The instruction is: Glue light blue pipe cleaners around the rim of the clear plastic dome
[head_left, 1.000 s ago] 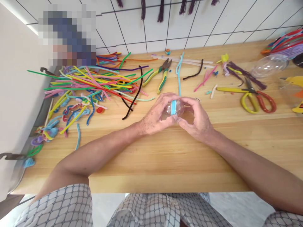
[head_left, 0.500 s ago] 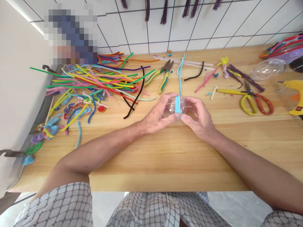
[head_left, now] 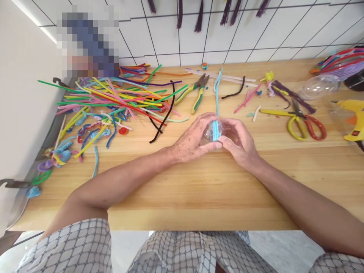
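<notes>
Between my two hands is a clear plastic ball (head_left: 209, 131) with a light blue pipe cleaner (head_left: 215, 131) laid around its middle in side-by-side strands. The pipe cleaner's long free end runs up and away across the table, folded back near its tip. My left hand (head_left: 199, 136) is curled around the ball's left side, its thumb along the bottom. On the right, my right hand (head_left: 239, 140) grips the ball, with thumb and fingertips close to the blue strands. Parts of the ball are hidden behind the fingers.
Many coloured pipe cleaners (head_left: 113, 94) are heaped at the left. Pliers (head_left: 201, 89) lie beyond my hands. At the right are scissors (head_left: 298, 113), another clear plastic piece (head_left: 320, 87) and a yellow glue gun (head_left: 352, 117). Behind the wooden table (head_left: 184, 197) rises a tiled wall (head_left: 162, 34).
The ball has turned a little in my hands, and the blue band sits slightly farther right. The short blue end by my thumbs is now less visible. The view has shifted slightly.
</notes>
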Action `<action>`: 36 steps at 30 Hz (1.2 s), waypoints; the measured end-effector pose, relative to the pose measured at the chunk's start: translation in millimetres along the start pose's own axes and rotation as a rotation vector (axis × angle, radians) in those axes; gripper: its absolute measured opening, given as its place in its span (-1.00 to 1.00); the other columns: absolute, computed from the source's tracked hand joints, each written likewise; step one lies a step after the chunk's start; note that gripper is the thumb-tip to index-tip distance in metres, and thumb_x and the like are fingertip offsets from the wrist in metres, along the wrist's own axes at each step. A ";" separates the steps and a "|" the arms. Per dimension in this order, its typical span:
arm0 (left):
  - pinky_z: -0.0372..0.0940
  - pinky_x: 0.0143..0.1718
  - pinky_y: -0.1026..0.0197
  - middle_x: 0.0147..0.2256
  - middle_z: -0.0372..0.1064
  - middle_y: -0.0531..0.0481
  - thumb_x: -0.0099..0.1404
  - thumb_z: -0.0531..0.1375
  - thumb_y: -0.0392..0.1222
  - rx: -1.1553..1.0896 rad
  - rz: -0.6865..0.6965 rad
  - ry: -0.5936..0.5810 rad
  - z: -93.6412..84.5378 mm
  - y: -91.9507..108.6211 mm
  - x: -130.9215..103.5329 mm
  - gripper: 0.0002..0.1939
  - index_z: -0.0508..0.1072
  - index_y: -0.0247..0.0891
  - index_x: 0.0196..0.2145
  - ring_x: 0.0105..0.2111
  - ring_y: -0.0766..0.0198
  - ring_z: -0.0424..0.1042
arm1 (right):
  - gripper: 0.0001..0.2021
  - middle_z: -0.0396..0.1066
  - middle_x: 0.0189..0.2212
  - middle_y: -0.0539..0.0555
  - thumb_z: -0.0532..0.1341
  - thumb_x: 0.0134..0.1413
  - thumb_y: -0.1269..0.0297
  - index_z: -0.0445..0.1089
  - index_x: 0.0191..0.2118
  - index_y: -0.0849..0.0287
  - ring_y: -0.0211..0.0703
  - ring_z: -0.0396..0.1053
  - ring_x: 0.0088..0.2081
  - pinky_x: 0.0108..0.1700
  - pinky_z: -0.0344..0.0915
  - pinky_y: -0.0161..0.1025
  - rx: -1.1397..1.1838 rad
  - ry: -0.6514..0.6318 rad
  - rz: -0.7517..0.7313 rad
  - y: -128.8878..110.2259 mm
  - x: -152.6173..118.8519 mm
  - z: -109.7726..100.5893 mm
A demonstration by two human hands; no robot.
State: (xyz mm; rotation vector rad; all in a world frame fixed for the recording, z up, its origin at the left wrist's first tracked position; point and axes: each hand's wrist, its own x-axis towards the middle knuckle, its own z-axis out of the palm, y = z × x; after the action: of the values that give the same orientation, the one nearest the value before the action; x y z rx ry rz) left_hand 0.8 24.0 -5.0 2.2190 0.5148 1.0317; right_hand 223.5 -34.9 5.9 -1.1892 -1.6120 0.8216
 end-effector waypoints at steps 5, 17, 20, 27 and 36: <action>0.38 0.39 -0.23 0.37 0.29 -0.36 0.50 0.36 0.11 0.049 0.037 0.004 2.3 -3.7 -0.7 -0.17 0.09 -0.13 0.51 0.42 -0.16 0.33 | -0.51 0.59 0.11 0.14 0.39 0.35 -0.12 0.43 0.23 -0.02 0.06 0.60 0.05 0.16 0.57 0.09 0.014 -0.001 0.044 -0.8 -1.2 0.3; 0.42 0.32 -0.14 0.30 0.39 -0.33 0.49 0.33 0.29 0.079 -0.061 0.063 -1.6 2.6 -0.9 -0.17 0.16 -0.18 0.47 0.30 -0.10 0.46 | -0.49 0.53 0.23 0.17 0.35 0.40 -0.16 0.43 0.31 -0.08 0.14 0.58 0.14 0.19 0.57 0.18 -0.005 0.014 -0.014 0.3 -2.1 0.4; 0.49 0.20 -0.07 0.29 0.39 -0.33 0.49 0.29 0.38 0.084 -0.168 0.079 -2.5 6.0 -1.2 -0.12 0.15 -0.19 0.48 0.18 -0.04 0.53 | -0.57 0.50 0.26 0.18 0.33 0.44 -0.03 0.44 0.30 -0.08 0.15 0.56 0.17 0.16 0.58 0.17 -0.051 0.080 -0.108 -1.8 -3.0 0.9; 0.35 0.42 -0.22 0.37 0.28 -0.39 0.43 0.32 0.44 0.078 -0.128 0.078 -0.7 -0.5 -1.7 0.01 0.08 -0.18 0.53 0.39 -0.18 0.36 | -0.74 0.56 0.20 0.18 0.33 0.42 0.15 0.54 0.15 -0.06 0.20 0.55 0.19 0.11 0.60 0.18 -0.252 0.090 -0.302 -9.0 -3.6 -2.4; 0.31 0.47 -0.22 0.41 0.27 -0.38 0.56 0.24 0.23 -0.015 -0.124 -0.008 -3.6 0.2 -2.3 -0.23 0.09 -0.18 0.49 0.41 -0.12 0.36 | -0.66 0.50 0.27 0.19 0.37 0.41 0.07 0.51 0.21 -0.10 0.21 0.50 0.29 0.25 0.57 0.23 -0.146 0.183 -0.207 3.5 0.0 -3.2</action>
State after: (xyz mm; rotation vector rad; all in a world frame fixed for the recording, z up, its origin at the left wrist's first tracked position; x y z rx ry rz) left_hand -3.4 23.8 -4.3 2.1483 0.6314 0.9584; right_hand 227.6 -34.0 3.8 -1.1398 -1.6319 0.4566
